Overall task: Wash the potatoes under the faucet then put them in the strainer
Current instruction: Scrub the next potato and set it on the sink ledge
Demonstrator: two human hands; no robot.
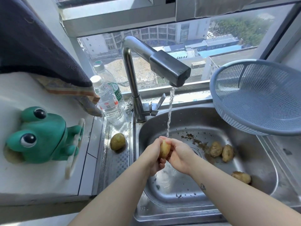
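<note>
Head view, both hands' grip [164,152] closed around potato [164,150]

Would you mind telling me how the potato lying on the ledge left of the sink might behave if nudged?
The potato looks rounded, so it would probably roll. Its glossy skin suggests it is wet and perhaps slippery. It looks firm, unlikely to deform.

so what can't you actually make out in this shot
- Held potato, head view: mostly covered by the left hand and right hand.
- Strainer: right side cut off by the frame edge.
- Bottle label: print too small to read.
- Sink drain: hidden behind the hands.
</note>
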